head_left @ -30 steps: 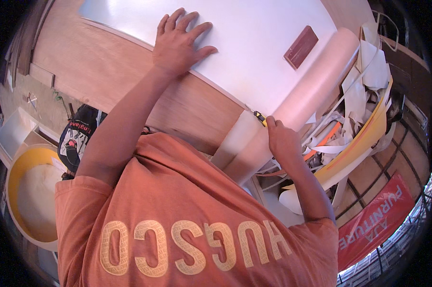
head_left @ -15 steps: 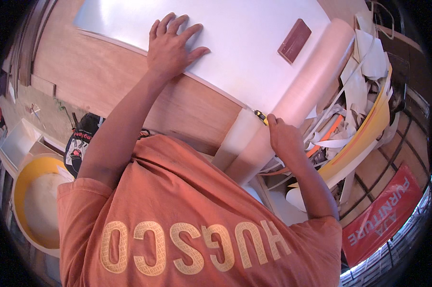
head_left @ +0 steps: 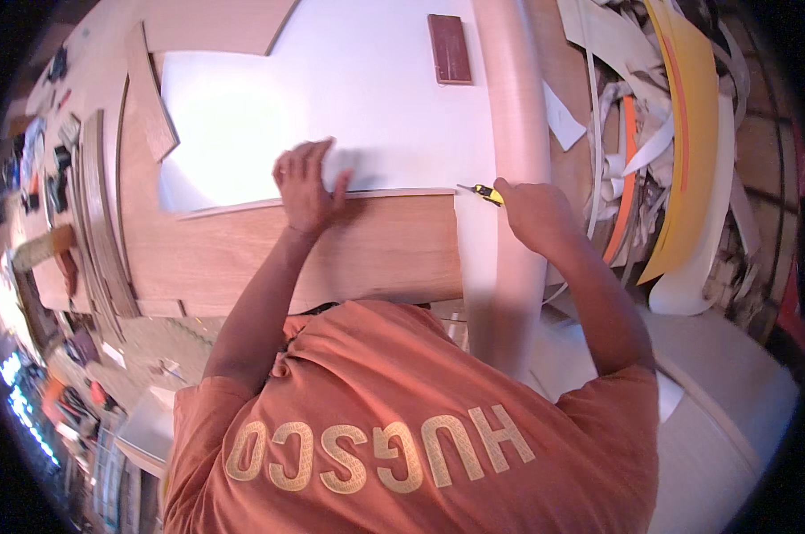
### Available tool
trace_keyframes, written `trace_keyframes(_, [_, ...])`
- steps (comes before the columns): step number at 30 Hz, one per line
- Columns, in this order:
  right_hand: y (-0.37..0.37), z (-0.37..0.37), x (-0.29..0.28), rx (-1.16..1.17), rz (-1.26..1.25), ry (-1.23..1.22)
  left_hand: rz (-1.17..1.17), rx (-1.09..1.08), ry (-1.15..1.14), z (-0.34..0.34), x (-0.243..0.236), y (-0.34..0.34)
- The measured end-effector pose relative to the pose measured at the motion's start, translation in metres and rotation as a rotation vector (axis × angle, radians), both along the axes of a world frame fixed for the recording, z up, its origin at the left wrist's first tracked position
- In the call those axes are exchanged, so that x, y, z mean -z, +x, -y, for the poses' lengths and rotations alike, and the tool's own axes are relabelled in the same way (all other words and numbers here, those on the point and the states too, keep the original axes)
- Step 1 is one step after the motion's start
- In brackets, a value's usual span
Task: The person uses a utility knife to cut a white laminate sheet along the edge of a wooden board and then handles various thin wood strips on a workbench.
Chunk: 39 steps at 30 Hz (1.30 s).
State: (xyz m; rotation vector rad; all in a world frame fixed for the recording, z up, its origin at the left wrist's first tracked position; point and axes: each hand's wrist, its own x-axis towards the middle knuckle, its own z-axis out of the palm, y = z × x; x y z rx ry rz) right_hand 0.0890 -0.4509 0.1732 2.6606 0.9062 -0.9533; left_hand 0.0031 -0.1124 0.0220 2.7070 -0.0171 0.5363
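Observation:
My left hand (head_left: 310, 185) rests at the near edge of a white sheet (head_left: 376, 107), fingers apart and bent, thumb toward the right. My right hand (head_left: 538, 216) grips a yellow-and-black utility knife (head_left: 487, 194), its tip pointing left at the right end of that edge. Under my right hand and beyond it runs a long pale pink-beige roll of sheet material (head_left: 518, 107), with a flattened white part beside it. Bare plywood (head_left: 367, 258) shows below the white sheet. A small reddish-brown block (head_left: 449, 49) lies on the sheet at the back.
Offcuts and curled strips, including a yellow sheet (head_left: 683, 151), crowd the right side. Long wooden strips (head_left: 104, 214) and a loose narrow board (head_left: 149, 93) lie at the left. A grey curved panel (head_left: 670, 445) is at lower right; assorted tools sit along the far left.
My view has swung round, so the sheet's near edge now runs almost level. My left hand appears lower, its fingers more bent. The knife stays in my right hand by the edge's end.

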Motion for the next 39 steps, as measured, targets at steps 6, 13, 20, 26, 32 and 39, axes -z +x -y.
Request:
trace_keyframes(6, [-0.094,-0.011,0.03,0.919,-0.013,0.431,-0.256,0.55,-0.128,0.074,-0.013,0.02])
trace_keyframes(13, [-0.143,-0.06,0.076,1.12,0.066,0.495,-0.269,0.614,0.082,0.093,0.008,0.021])
trace_keyframes(20, [-0.131,-0.055,0.088,0.966,0.17,0.311,-0.286,0.61,0.078,0.091,0.013,0.02])
trace_keyframes(26, [-0.124,-0.054,0.081,0.918,0.119,0.248,-0.337,0.615,0.072,0.091,0.013,0.018])
trace_keyframes(32, [-0.117,-0.059,0.072,0.937,0.065,0.187,-0.292,0.623,0.046,0.091,0.011,0.022])
trace_keyframes(39, [-0.117,-0.063,0.074,0.932,0.091,0.166,-0.349,0.627,0.063,0.091,0.007,0.022])
